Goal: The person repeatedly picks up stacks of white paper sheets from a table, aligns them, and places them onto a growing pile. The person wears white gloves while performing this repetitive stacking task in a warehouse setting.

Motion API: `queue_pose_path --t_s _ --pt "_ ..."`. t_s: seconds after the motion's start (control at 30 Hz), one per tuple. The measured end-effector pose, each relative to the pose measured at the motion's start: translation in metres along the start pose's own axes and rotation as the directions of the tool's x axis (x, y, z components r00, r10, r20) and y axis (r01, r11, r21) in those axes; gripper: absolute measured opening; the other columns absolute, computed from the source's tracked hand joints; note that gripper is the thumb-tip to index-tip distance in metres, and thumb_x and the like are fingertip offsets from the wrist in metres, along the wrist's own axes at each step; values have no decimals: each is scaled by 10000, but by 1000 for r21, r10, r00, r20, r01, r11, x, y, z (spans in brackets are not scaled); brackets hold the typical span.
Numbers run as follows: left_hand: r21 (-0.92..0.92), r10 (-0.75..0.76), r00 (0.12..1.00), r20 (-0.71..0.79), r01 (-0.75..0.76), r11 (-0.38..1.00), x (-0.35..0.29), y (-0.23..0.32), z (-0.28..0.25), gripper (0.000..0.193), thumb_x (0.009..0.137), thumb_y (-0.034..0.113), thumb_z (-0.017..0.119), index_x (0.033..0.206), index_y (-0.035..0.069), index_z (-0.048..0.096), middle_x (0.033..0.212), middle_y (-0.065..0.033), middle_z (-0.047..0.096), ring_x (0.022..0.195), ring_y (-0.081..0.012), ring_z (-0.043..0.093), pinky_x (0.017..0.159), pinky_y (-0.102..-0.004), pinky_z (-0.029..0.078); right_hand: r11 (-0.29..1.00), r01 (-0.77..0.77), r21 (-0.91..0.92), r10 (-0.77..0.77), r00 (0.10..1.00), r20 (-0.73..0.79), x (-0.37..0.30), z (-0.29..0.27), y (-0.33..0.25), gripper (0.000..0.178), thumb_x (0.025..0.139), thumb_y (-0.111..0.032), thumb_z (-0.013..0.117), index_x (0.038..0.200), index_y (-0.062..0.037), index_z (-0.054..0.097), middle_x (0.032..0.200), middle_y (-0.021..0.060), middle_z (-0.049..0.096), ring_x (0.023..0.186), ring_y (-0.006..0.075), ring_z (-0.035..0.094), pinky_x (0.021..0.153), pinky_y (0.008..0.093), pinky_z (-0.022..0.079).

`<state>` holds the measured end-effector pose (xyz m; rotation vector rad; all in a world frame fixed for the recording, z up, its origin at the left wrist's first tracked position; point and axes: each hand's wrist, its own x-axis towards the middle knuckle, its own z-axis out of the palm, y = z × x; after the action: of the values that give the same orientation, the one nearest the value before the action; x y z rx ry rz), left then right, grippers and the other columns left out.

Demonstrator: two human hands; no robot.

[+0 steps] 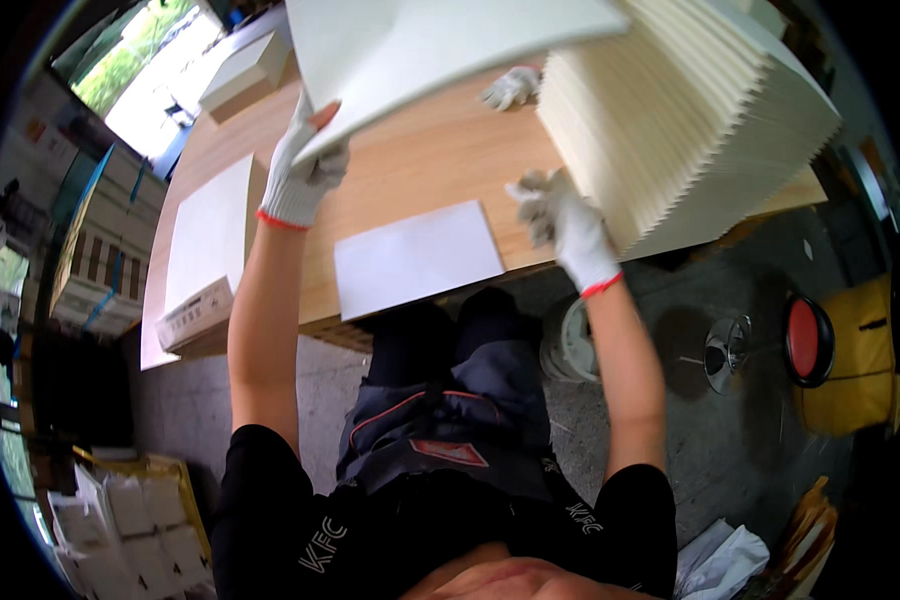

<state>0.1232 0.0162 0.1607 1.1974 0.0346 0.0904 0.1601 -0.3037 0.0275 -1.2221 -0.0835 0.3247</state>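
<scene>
Tabletop (420,160) is spreading below our fingers. Board stack (650,130) is standing just right of our right hand (575,225), likely for reach. White sheet (420,45) is extending beyond our left hand (308,175), fingers clamping its near corner, likely steadying it. Between, paper (420,255) is lying flat; right fingers are hanging apart.

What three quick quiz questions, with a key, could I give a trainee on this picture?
1. Which hand holds the large white sheet?
2. True or false: the tall stack stands on the person's left side of the table.
3. Choose one. The person's glove cuffs are: (a) blue, (b) red, (c) green.

Key: 1. The left hand. 2. False; the tall stack is on the right. 3. (b).
</scene>
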Motion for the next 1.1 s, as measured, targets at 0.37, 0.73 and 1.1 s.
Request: queue_pose_path --t_s 0.37,0.73,1.1 --pt "261 -177 957 -231 236 936 -31 -139 -178 683 928 54 535 1544 12 243 1353 -142 539 964 -156 655 707 -243 513 625 -256 -737 377 926 -3 76 41 21 427 910 -480 620 1088 -95 665 751 -14 575 623 125 511 579 286 426" --pt "974 202 956 -212 224 -40 -96 -134 -144 804 718 500 795 1327 47 529 1469 -197 444 1358 -353 422 1079 -449 397 -150 245 -958 -474 832 287 41 36 73 607 857 -561 648 1222 -77 624 1248 149 627 1140 314 596 913 432 495" --pt "994 278 961 14 17 -107 -121 -153 -140 722 669 480 830 1171 8 613 1447 -158 480 1357 -362 384 1116 -451 326 -199 292 -935 -360 866 347 14 25 94 749 809 -585 677 1351 -85 546 1424 143 502 1330 343 432 1111 501 311"
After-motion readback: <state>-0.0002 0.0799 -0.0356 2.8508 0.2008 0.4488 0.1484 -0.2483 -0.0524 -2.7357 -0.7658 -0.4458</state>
